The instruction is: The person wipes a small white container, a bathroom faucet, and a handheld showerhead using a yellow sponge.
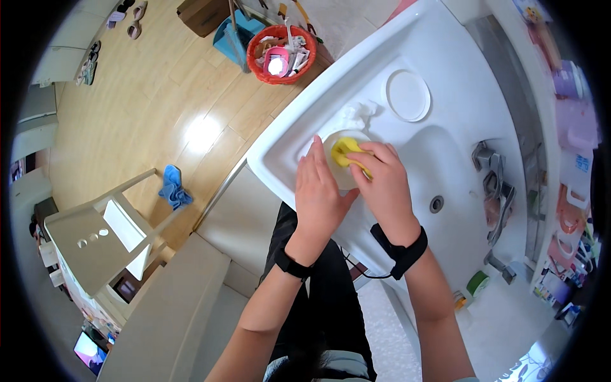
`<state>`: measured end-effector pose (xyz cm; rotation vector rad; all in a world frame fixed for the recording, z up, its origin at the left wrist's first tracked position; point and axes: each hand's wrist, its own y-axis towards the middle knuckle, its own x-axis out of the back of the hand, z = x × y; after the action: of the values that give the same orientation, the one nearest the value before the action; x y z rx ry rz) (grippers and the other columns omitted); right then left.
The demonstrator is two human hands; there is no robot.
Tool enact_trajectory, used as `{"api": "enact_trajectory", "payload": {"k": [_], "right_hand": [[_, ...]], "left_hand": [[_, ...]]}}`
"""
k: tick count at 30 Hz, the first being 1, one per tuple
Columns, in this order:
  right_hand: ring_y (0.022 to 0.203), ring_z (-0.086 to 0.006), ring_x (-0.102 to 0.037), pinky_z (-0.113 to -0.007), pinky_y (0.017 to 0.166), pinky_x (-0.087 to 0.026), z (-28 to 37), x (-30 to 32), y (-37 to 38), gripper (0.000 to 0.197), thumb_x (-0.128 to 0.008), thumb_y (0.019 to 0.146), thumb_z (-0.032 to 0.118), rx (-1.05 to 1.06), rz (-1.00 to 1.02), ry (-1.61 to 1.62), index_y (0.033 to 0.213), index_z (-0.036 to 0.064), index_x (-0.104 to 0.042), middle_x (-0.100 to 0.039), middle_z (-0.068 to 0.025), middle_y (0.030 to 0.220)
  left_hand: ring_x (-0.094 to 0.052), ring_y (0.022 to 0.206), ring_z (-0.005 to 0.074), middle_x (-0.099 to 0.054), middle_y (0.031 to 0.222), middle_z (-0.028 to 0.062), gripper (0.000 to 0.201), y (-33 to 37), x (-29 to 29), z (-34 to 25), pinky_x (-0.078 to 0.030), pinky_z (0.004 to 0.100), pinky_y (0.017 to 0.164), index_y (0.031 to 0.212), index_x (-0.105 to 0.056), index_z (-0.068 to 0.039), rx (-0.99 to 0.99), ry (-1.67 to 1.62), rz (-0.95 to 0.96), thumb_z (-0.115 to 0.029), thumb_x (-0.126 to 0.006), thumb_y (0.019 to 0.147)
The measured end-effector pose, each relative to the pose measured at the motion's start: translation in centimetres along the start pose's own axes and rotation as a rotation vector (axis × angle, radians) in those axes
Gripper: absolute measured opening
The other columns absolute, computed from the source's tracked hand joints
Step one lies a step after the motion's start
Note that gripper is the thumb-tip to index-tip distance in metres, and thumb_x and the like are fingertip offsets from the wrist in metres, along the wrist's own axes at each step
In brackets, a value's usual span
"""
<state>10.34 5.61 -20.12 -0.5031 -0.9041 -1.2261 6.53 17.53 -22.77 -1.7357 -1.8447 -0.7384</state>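
Between thumb and fingers of the right hand (386, 184), a yellow sponge (345, 151) sits pinched inside a white bowl (342, 180); the left hand (315, 194), unclenched, lies along its side. Were that flat palm to slip, the bowl might skid over the glossy sink (436, 156). Beyond, a red bin (275, 79) stands on wooden flooring (156, 108).

The left hand (316, 194) and right hand (386, 191) are bare. A narrow black band (292, 263) circles the left wrist; a wider black strap (408, 253) wraps the right, a thin black cable (370, 276) curving from it. Below show black trousers (335, 302) and a pale grey-blue top (349, 363).
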Motion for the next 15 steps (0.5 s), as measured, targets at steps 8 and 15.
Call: {"api": "enact_trajectory", "payload": {"k": [8, 15], "right_hand": [[0.086, -0.0255, -0.057, -0.034, 0.071, -0.050, 0.0, -2.4, -0.2, 0.013, -0.058, 0.075, 0.003, -0.054, 0.123, -0.077, 0.088, 0.0008, -0.059, -0.055, -0.0081, 0.096], [0.085, -0.0273, -0.056, -0.035, 0.071, -0.050, 0.0, -2.3, -0.1, 0.011, -0.055, 0.074, 0.002, -0.163, 0.374, -0.007, 0.084, 0.0005, -0.058, -0.057, -0.0099, 0.089]], "left_hand": [[-0.049, 0.110, 0.0392, -0.046, 0.126, 0.0235, 0.100, -0.2, -0.7, 0.5, -0.039, 0.0431, 0.096, 0.137, -0.018, 0.009, -0.011, 0.020, -0.062, -0.010, -0.079, 0.061], [-0.049, 0.109, 0.0402, -0.048, 0.124, 0.0234, 0.097, -0.4, -1.0, 0.8, -0.040, 0.0422, 0.095, 0.136, -0.020, 0.010, 0.020, 0.068, -0.043, -0.011, -0.079, 0.061]]}}
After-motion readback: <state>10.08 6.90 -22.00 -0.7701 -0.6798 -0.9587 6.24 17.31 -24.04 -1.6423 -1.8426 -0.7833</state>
